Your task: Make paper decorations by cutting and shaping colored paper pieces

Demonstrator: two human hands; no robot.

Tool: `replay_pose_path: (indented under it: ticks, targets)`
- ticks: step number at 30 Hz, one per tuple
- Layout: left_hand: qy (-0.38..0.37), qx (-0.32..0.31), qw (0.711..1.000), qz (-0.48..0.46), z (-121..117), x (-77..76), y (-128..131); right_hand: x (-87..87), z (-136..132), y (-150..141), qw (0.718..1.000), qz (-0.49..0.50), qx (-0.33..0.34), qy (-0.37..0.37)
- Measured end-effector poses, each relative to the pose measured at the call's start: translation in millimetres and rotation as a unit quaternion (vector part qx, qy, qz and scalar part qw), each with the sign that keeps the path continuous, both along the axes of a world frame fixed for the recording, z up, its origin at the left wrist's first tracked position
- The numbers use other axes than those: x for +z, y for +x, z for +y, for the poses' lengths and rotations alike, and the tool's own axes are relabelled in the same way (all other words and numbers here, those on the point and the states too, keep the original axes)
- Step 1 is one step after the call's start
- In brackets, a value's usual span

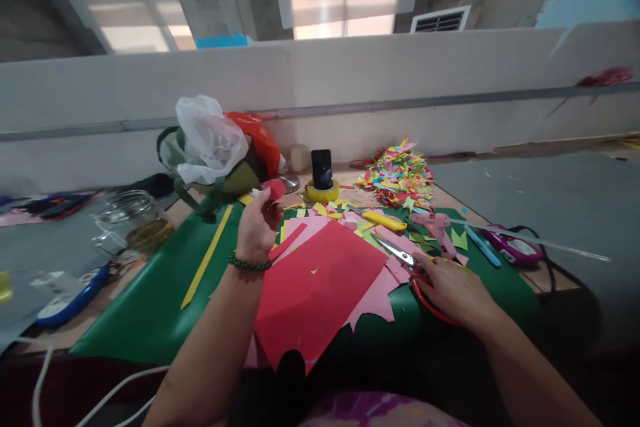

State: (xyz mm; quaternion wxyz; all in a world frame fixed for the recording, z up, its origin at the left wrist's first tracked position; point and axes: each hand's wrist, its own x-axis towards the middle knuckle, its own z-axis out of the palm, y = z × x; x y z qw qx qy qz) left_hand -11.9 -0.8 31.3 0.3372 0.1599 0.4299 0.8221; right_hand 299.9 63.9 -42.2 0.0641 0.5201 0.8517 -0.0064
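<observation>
My left hand is raised with its fingers closed on a small piece of red paper. At the right, my right hand grips the red-handled scissors, whose blades point up and left over the paper scraps. Between my hands lies a large red paper sheet, with a tiny yellow scrap on it. Pink paper with jagged edges shows from under the red sheet. A narrow red strip lies next to my left wrist.
A green mat covers the table. Around it are a yellow cutter, a pink glue gun, a phone propped on yellow tape, a heap of coloured paper bits, a bag and a glass jar.
</observation>
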Motion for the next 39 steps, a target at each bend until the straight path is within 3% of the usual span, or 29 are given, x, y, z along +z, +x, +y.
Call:
replay_pose_path:
  ticks: [3,5,8,11,13,17,22,27,29,32,34,36,39]
  targets:
    - [0.085,-0.001,0.995,0.059,-41,18.0,8,-3.2,-2,6,0.999,-0.005,0.016,0.051]
    - [0.106,0.023,0.986,0.128,-71,17.6,17,-1.9,-7,2,0.993,0.044,0.063,0.095]
    - [0.079,0.073,0.979,0.171,-105,-1.3,34,1.7,-20,-23,0.956,0.161,0.230,0.086]
    - [0.009,0.084,0.987,0.137,-121,-28.1,45,-0.9,-33,-58,0.923,0.160,0.350,0.006]
    - [-0.035,0.080,0.991,0.106,-125,-42.9,46,-7.3,-38,-74,0.930,0.135,0.343,-0.001]
    - [-0.067,0.053,0.994,0.064,-129,-60.3,41,-19.2,-40,-82,0.963,0.088,0.250,0.047]
    - [-0.061,0.029,0.996,0.058,-138,-67.3,42,-20.3,-41,-87,0.977,0.030,0.193,0.085]
    - [-0.065,0.007,0.996,0.058,-146,-69.4,54,-23.2,-44,-88,0.970,0.102,0.201,0.095]
    - [-0.074,0.000,0.995,0.059,-147,-69.6,58,-21.3,-50,-84,0.941,0.200,0.252,0.100]
    - [-0.089,-0.024,0.993,0.071,-144,-67.4,64,-10.3,-67,-81,0.849,0.370,0.365,0.098]
    - [-0.093,-0.061,0.990,0.082,-138,-63.3,69,1.0,-76,-84,0.790,0.426,0.432,0.087]
    - [-0.093,-0.113,0.985,0.092,-129,-57.6,73,11.9,-78,-90,0.757,0.441,0.476,0.070]
    - [-0.090,-0.178,0.975,0.102,-114,-48.1,75,22.9,-69,-98,0.734,0.471,0.488,0.041]
